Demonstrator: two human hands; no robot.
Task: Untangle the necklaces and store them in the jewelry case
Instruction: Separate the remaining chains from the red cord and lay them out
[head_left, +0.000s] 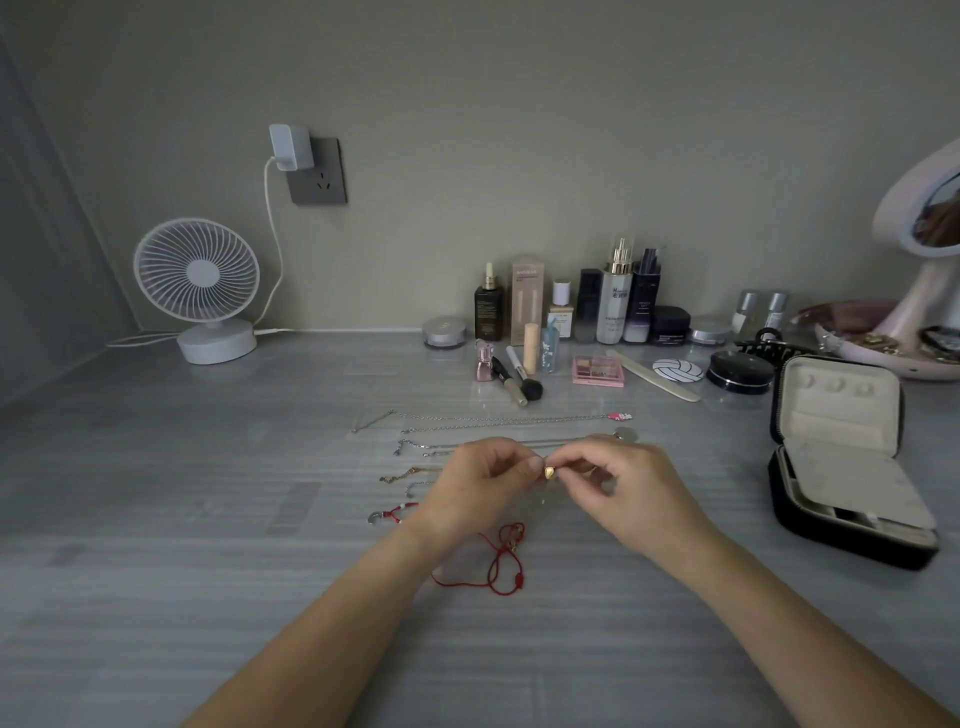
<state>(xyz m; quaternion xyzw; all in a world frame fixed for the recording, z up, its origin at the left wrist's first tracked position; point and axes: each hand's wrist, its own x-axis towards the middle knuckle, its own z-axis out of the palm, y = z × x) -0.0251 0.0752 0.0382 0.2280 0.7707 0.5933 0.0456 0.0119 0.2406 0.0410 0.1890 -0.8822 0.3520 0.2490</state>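
Several necklaces lie in rows on the grey table. A silver chain with a pink charm (498, 419) is farthest, then a silver chain with a round pendant (625, 434). A thin gold necklace with a small gold pendant (549, 472) is pinched between my left hand (478, 483) and my right hand (618, 488), just above the table. A red cord necklace (498, 564) lies tangled below my hands. A red beaded piece with a hook (387, 515) shows left of my left wrist. The black jewelry case (841, 462) stands open at the right.
Cosmetic bottles (613, 306), a brush (519, 384), a pink palette (598, 371) and a nail file (654, 375) crowd the back of the table. A white fan (200, 291) stands back left. A pink mirror with tray (914, 291) sits far right.
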